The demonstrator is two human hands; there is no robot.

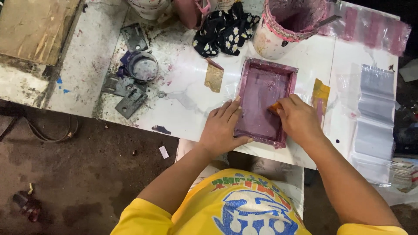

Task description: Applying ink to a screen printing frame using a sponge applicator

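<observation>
Yellow printed shirt fabric (244, 209) fills the bottom of the view, nearest the camera, and both bare forearms reach up from it to the white paint-stained bench (187, 87).

A small rectangular screen frame, coated all over in purple-pink ink (261, 93), lies flat on the bench near its front edge, directly between the two hands. The left hand (222, 128) rests palm down against the frame's left side — fingers spread flat and extended, the thumb lying along the frame's near rim, nothing gripped. The right hand (298, 118) sits over the frame's right side with its fingers curled closed around a small orange piece (274, 107), pressing that piece onto the inked mesh inside the frame.

Beyond the frame stands a white bucket with a pink-smeared rim (278, 30), a stick leaning in it. Left of the bucket lies a black cloth with white flowers (224, 30). Farther left sit a small round jar with a pale purple lid (143, 66) and several grey metal brackets (128, 98). Clear plastic sleeves (374, 117) lie along the bench's right end — well apart from the left hand, near the right.
</observation>
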